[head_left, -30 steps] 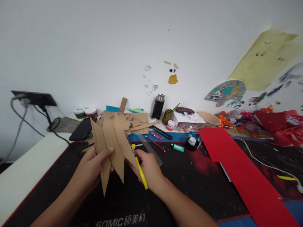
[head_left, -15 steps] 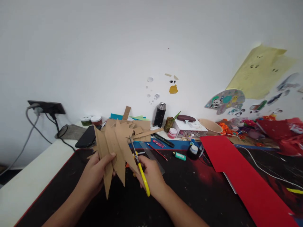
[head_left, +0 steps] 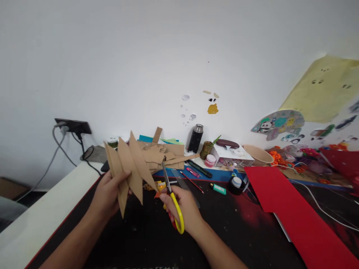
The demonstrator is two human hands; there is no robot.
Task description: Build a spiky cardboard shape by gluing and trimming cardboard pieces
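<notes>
Several pointed cardboard pieces [head_left: 134, 172] are fanned out and overlap one another, raised over the dark desk mat. My left hand [head_left: 110, 192] is closed on them, with its thumb pressed across the front. My right hand [head_left: 182, 207] is wrapped round scissors [head_left: 177, 213] with yellow and red handles. Their blades point up and away, just right of the cardboard. The lower tip of the rightmost piece comes close to the right fingers; I cannot tell whether they touch.
Cardboard scraps [head_left: 174, 149] lie in a heap behind my hands. A black flask [head_left: 195, 139], a pink-lidded jar [head_left: 210, 161], a green lighter [head_left: 218, 188] and a red pencil [head_left: 192, 182] are to their right. Red card [head_left: 297, 213] covers the right side. Cables [head_left: 84, 151] hang at left.
The scissors have moved away from the rightmost cardboard piece, and more of their handles shows. My left hand has shifted slightly left and up with the cardboard. The view has turned a little left.
</notes>
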